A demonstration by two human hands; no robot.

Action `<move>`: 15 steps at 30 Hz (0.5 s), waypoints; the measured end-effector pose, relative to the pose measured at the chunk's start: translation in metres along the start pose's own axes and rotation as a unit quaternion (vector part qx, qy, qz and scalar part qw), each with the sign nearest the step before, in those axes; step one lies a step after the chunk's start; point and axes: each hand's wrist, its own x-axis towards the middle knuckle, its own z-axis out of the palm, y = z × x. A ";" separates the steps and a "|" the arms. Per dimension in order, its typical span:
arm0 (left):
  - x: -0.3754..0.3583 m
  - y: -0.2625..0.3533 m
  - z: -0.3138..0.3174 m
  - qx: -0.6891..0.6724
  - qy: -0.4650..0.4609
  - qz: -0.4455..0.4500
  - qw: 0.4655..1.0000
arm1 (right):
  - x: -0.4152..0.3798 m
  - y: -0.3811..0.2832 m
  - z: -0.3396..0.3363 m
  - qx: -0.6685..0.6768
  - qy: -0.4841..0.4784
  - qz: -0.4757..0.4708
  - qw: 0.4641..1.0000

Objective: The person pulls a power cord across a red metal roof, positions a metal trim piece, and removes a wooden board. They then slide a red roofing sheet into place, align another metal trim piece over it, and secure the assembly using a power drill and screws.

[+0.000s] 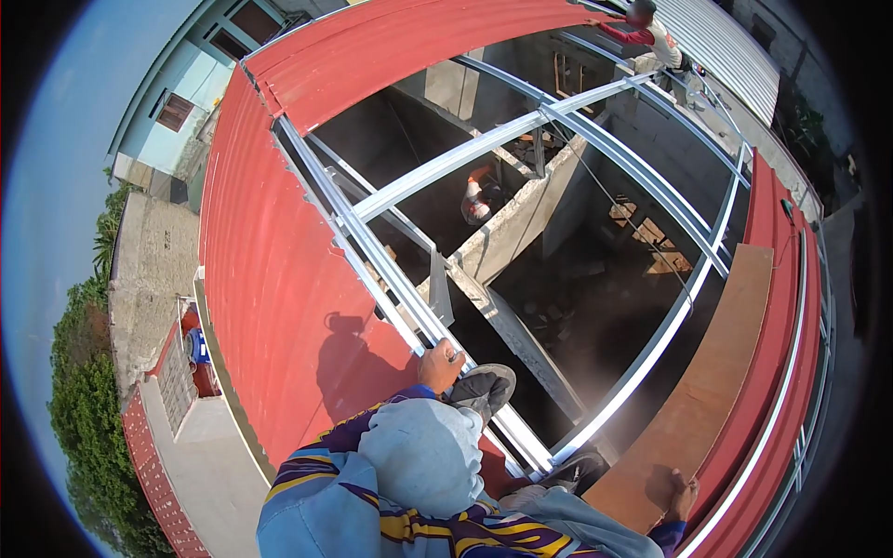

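Observation:
My left hand (442,365) is closed at the edge of the red roofing sheet (288,260), right against the steel purlins (395,284). Its fingers are curled, and whatever is inside them is too small to make out. Close by, my shoe (488,386) rests on the same steel. At the lower right, my right hand (684,495) has its fingers bent around the edge of a long brown board (684,409). That board lies along more red sheets (772,335). My bent knee (423,451) covers part of the framing between the hands.
Open gaps between the steel beams (642,181) drop to dark rooms with concrete walls (521,214). Down inside, a person (476,200) is visible. Another person (656,42) is at the far edge of the roof. A thin cable (605,191) hangs across the opening.

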 end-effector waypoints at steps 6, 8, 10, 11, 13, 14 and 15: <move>-0.002 0.006 -0.003 -0.012 -0.008 -0.017 1.000 | 0.006 0.008 -0.006 -0.002 -0.018 -0.005 1.000; -0.001 0.006 -0.003 -0.012 -0.002 -0.011 1.000 | 0.008 0.013 -0.008 -0.008 0.003 -0.010 1.000; -0.001 0.005 -0.002 -0.013 0.000 -0.019 1.000 | 0.006 0.010 -0.005 -0.002 0.007 -0.016 1.000; -0.001 0.004 0.000 -0.021 0.010 -0.014 1.000 | 0.001 0.005 -0.001 0.000 0.006 -0.019 1.000; -0.003 0.006 -0.002 -0.016 0.006 -0.017 1.000 | -0.012 -0.019 0.011 0.011 -0.014 -0.002 1.000; -0.003 0.011 -0.006 -0.015 0.002 -0.011 1.000 | -0.022 -0.033 0.017 0.023 -0.034 0.017 0.999; -0.002 0.006 -0.001 0.004 0.016 0.009 1.000 | -0.027 -0.042 0.022 0.022 -0.035 0.028 0.999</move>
